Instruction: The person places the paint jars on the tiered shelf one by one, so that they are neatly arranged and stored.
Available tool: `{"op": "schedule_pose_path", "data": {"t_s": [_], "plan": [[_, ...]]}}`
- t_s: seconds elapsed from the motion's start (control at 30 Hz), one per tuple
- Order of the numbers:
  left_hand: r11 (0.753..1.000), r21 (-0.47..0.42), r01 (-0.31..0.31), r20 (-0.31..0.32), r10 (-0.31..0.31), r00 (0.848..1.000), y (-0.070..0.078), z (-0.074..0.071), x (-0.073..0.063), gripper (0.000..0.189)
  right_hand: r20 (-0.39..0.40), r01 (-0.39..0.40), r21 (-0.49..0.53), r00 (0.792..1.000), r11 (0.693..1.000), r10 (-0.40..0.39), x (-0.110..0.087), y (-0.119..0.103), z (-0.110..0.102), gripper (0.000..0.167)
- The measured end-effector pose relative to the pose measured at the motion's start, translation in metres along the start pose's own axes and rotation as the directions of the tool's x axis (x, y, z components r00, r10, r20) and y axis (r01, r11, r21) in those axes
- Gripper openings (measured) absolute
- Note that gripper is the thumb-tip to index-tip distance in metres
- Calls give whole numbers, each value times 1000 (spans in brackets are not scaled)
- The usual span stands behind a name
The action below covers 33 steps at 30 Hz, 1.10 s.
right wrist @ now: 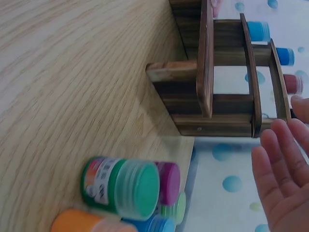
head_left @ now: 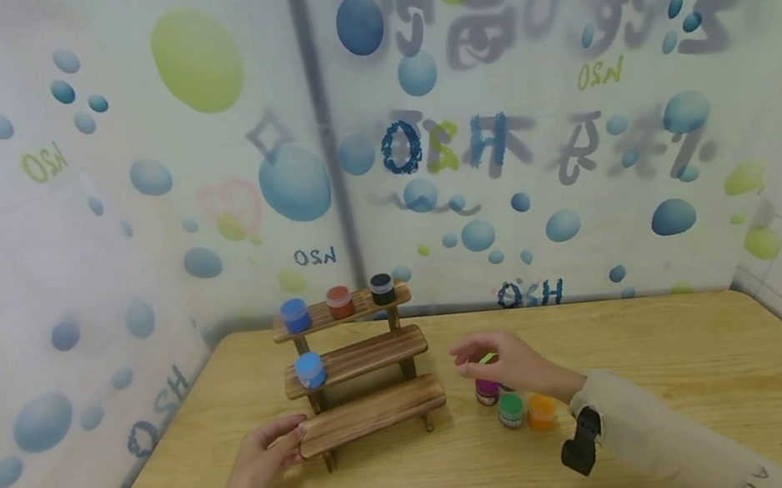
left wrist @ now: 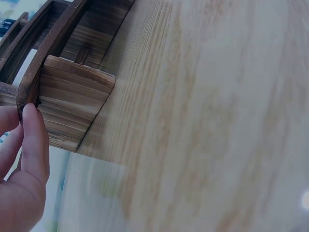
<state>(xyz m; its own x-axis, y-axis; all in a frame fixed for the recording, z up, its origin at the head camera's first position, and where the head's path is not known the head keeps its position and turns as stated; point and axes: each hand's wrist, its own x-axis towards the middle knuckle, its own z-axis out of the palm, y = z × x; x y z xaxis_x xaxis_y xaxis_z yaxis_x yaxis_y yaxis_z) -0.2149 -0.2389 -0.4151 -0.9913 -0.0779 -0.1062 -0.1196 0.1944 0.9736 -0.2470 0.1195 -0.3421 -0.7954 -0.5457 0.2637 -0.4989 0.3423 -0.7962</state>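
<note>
A three-tier wooden stand [head_left: 379, 414] stands on the table. My left hand [head_left: 263, 457] pinches the left end of its lowest step between thumb and fingers. The top step bears a blue paint jar [head_left: 295, 315], a red one [head_left: 340, 302] and a black one [head_left: 382, 288]; a light blue jar [head_left: 310, 371] sits at the middle step's left end. My right hand [head_left: 510, 361] hovers right of the stand, fingers loosely bent around nothing. Below it are purple [head_left: 486, 392], green [head_left: 510, 410] and orange [head_left: 541, 412] jars; the right wrist view adds light green [right wrist: 177, 208] and blue [right wrist: 157, 224] jars.
The pale wooden table [head_left: 660, 423] reaches back to a curtain [head_left: 539, 171] printed with blue and green dots, which also hangs along both sides. The loose jars stand close together just right of the stand.
</note>
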Motion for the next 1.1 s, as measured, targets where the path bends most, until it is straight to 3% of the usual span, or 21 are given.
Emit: {"op": "schedule_pose_path", "data": {"t_s": [0.2,0.4,0.8,1.1], "plan": [[1000,-12,14,-2,-14,1000,-1,0,1,36,-29,-56,5,998,998,56,-10,26,-11,26],[1000,-22,8,1,-8,1000,-2,0,1,37,-56,-40,-14,998,999,39,-20,51,-17,30],[1000,-23,2,-7,-2,1000,-1,0,0,37,-61,-123,-32,991,992,121,-44,77,-26,29],[1000,-21,-3,-9,3,1000,-1,1,0,37,-32,-207,28,978,978,208,-58,91,-28,32]]}}
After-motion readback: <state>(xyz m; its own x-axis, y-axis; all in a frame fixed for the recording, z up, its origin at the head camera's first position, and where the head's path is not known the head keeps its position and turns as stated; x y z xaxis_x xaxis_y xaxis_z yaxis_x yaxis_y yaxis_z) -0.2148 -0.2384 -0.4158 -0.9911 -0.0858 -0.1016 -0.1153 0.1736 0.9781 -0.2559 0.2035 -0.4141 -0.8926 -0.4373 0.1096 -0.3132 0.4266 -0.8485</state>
